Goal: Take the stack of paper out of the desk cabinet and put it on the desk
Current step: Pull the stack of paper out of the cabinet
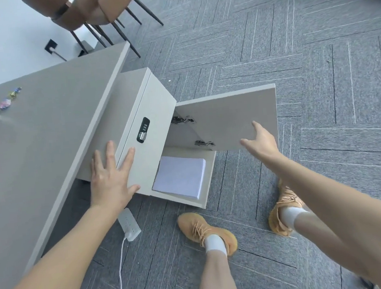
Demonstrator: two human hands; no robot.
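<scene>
A white stack of paper (180,177) lies flat on the bottom shelf of the pale grey desk cabinet (144,106), under the grey desk (42,127). The cabinet door (231,116) stands swung open to the right. My left hand (111,176) rests flat with spread fingers on the cabinet's top front corner, just left of the paper. My right hand (258,140) is at the lower corner of the open door, fingers apart, holding nothing. A black combination lock (143,130) sits on the cabinet's front panel.
A white power strip (129,223) with its cable lies on the carpet below my left hand. My feet in tan shoes (205,232) stand in front of the cabinet. Brown chairs (91,11) stand at the back. Small colourful objects (9,98) lie on the desk.
</scene>
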